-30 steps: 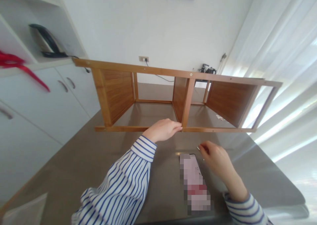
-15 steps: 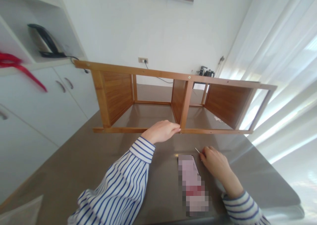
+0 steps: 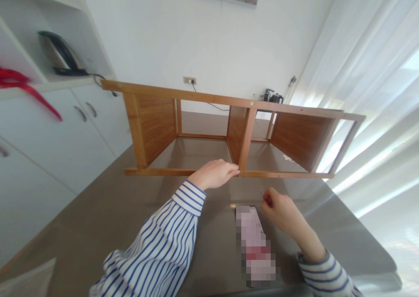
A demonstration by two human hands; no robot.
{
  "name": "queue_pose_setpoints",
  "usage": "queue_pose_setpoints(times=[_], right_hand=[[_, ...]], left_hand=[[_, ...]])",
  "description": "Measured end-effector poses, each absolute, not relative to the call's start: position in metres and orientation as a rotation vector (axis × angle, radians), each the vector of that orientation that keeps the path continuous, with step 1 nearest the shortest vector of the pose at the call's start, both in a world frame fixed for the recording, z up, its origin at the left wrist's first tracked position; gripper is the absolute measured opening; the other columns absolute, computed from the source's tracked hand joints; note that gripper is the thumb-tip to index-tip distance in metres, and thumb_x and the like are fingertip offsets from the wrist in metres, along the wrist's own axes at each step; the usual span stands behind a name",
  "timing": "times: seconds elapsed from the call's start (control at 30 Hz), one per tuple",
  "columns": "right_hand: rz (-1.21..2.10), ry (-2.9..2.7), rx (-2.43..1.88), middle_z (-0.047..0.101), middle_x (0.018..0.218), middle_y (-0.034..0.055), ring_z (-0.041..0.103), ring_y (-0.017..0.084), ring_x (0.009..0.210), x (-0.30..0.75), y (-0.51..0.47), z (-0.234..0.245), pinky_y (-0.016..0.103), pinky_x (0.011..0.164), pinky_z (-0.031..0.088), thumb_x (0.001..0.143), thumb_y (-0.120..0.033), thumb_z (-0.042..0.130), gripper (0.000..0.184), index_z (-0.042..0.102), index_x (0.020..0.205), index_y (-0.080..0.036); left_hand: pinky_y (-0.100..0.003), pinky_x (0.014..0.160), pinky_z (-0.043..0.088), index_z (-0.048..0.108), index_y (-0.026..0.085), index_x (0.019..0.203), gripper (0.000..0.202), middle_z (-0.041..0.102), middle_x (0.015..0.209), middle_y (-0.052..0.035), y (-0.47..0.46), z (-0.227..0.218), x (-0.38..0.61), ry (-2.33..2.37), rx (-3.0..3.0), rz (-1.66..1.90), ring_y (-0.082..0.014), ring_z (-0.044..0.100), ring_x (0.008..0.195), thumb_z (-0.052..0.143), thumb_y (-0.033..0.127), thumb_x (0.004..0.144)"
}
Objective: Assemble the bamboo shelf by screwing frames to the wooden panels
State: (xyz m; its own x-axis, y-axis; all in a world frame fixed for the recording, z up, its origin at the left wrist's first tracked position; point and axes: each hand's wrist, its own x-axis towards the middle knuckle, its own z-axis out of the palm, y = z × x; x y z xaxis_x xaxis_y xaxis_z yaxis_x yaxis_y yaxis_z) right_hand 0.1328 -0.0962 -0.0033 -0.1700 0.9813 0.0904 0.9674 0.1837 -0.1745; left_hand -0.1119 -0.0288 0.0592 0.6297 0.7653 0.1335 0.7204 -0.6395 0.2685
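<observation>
A wooden shelf rack (image 3: 209,97) lies on its side on the brown table, its slatted shelves standing upright. My left hand (image 3: 214,175) is closed on the rack's lower front rail, with the fingertips at the foot of the middle crosspiece. My right hand (image 3: 281,207) is raised a little in front of the rack, fingers pinched. From the pinch sticks a thin metal rod (image 3: 262,193), perhaps a hex key; its far end is blurred. Below and left of that hand lies a phone (image 3: 253,244), its screen pixelated.
The table (image 3: 98,227) has a rounded corner at the right. A clear plastic bag (image 3: 29,279) lies at the lower left. White cabinets with a kettle (image 3: 59,55) and a red ribbon (image 3: 29,90) stand left. Sheer curtains (image 3: 376,92) hang along the right.
My right hand has lifted slightly off the table and turned, so less of the metal rod shows. My left hand stays on the rail, and the rack looks almost unmoved.
</observation>
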Motion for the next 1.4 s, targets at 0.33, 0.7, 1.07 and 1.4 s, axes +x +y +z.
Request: queue_pose_setpoints(times=[0.33, 0.7, 1.07, 1.4], right_hand=[[0.470, -1.994, -1.314, 0.065, 0.079, 0.0020, 0.061, 0.015, 0.072, 0.105, -0.106, 0.008, 0.025, 0.065, 0.045, 0.088, -0.024, 0.042, 0.022, 0.059, 0.101, -0.020], [0.396, -2.166, -1.091, 0.066, 0.095, 0.0065, 0.063, 0.015, 0.081, 0.098, -0.107, 0.010, 0.027, 0.074, 0.052, 0.090, -0.024, 0.047, 0.025, 0.059, 0.111, -0.019], [0.027, -2.216, -1.121, 0.065, 0.076, 0.0033, 0.062, 0.015, 0.067, 0.091, -0.103, 0.013, 0.026, 0.061, 0.047, 0.094, -0.025, 0.042, 0.015, 0.055, 0.096, -0.018], [0.079, -2.203, -1.096, 0.068, 0.084, 0.0065, 0.065, 0.016, 0.073, 0.086, -0.099, 0.012, 0.027, 0.065, 0.050, 0.095, -0.025, 0.038, 0.019, 0.055, 0.101, -0.018]], left_hand=[[-0.025, 0.059, 0.035, 0.062, 0.023, 0.084, 0.043, 0.068, 0.081, -0.0042, -0.031, 0.064, -0.111, 1.254, 2.661, 0.314, -0.0185, 0.062, 0.072, 0.028, 0.047, 0.094], [-0.026, 0.061, 0.036, 0.062, 0.023, 0.084, 0.042, 0.069, 0.083, -0.0045, -0.031, 0.064, -0.111, 1.265, 2.659, 0.304, -0.0191, 0.063, 0.076, 0.028, 0.046, 0.094], [-0.026, 0.062, 0.036, 0.063, 0.024, 0.085, 0.042, 0.069, 0.084, -0.0043, -0.031, 0.063, -0.111, 1.271, 2.659, 0.311, -0.0194, 0.063, 0.076, 0.029, 0.047, 0.094], [-0.026, 0.060, 0.037, 0.063, 0.024, 0.086, 0.040, 0.069, 0.084, -0.0047, -0.032, 0.065, -0.111, 1.290, 2.657, 0.304, -0.0201, 0.063, 0.076, 0.030, 0.046, 0.094]])
